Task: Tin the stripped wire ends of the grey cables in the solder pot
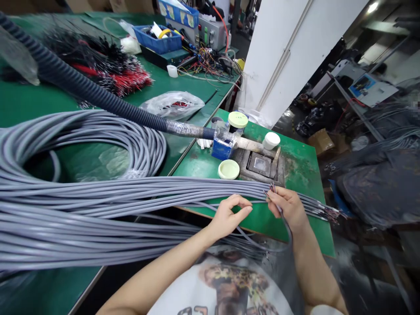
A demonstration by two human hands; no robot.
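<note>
My right hand [288, 208] is closed on a grey cable, whose thin coloured wire ends [271, 190] stick up past the fingertips. The rest of this cable bends down beneath the hand. To its left, my left hand [231, 214] hovers with curled fingers, thumb and index tips slightly apart and nothing visible between them. Behind both hands runs a bundle of grey cables [197, 186], crossing from the left over the green bench. Its stripped ends [328, 212] show small coloured wires at the right.
A solder pot [260, 164] sits on the green bench [298, 162] behind my right hand. Around it are a pale green lid [229, 169], a white jar [271, 140] and a ribbed hose [131, 109]. Coiled grey cables [144, 144] lie left; a white pillar [278, 48] stands behind.
</note>
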